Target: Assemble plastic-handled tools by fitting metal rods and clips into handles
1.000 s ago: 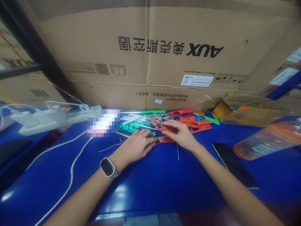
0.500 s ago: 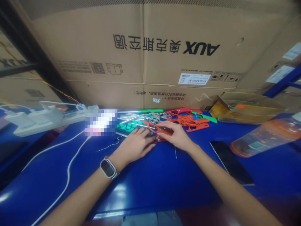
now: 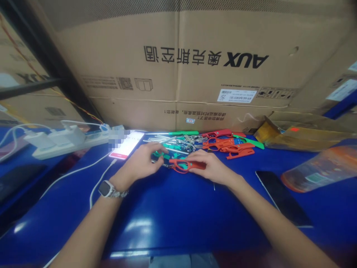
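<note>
My right hand (image 3: 213, 165) grips an orange-red lighter handle shell (image 3: 180, 166), thumb below and fingers above, its looped trigger opening turned left. My left hand (image 3: 143, 162) is just left of that shell, its thumb and curled fingers apart, over small teal-green plastic parts (image 3: 164, 154). A watch is on the left wrist. Behind both hands lies a pile of silver metal tubes (image 3: 164, 139) and thin-wired small parts (image 3: 192, 139). More orange-red lighter shells (image 3: 237, 149) lie right of the pile, with a green shell (image 3: 252, 142) among them. Another green handle (image 3: 184, 133) lies at the back.
A lit phone (image 3: 126, 146) on a white cable lies left, near a power strip (image 3: 47, 150) with plugs. To the right are a dark phone (image 3: 281, 197), a clear plastic bottle (image 3: 320, 171) and a taped carton (image 3: 295, 137). A large cardboard box (image 3: 206, 29) stands behind the blue table (image 3: 173, 223).
My left hand has drawn back left, away from the right hand, and its fingers have curled. My right hand has brought the orange-red shell lower, towards me. The camera view has shifted slightly.
</note>
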Available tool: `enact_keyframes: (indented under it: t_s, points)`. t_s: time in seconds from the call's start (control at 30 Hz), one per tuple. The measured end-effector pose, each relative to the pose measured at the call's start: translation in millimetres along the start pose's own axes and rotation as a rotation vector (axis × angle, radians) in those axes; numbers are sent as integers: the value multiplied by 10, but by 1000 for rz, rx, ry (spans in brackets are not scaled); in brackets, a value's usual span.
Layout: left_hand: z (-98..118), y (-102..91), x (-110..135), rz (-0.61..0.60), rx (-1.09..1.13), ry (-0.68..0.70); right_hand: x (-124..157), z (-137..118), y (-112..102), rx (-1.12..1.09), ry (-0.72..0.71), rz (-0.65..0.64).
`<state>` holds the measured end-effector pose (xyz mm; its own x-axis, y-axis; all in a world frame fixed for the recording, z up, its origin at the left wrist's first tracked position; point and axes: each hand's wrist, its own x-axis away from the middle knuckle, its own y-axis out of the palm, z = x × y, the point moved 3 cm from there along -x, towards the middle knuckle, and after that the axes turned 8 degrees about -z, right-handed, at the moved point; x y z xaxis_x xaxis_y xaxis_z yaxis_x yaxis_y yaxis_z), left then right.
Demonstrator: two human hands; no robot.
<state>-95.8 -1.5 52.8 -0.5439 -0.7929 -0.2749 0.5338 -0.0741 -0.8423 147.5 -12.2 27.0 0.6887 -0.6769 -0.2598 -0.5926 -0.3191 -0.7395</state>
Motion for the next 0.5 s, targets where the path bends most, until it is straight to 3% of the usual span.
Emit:
enact_keyframes:
  t_s: [0.13, 0.37, 0.5]
  points:
    - [-36, 65, 18, -144, 51, -57, -48, -43, 33, 75, -10, -88]
    - [-107, 158, 26, -316, 56, -81, -77, 12, 73, 55, 8, -117]
    - [-150, 192, 18, -323, 27, -84, -64, 56, 106, -35, 32, -79]
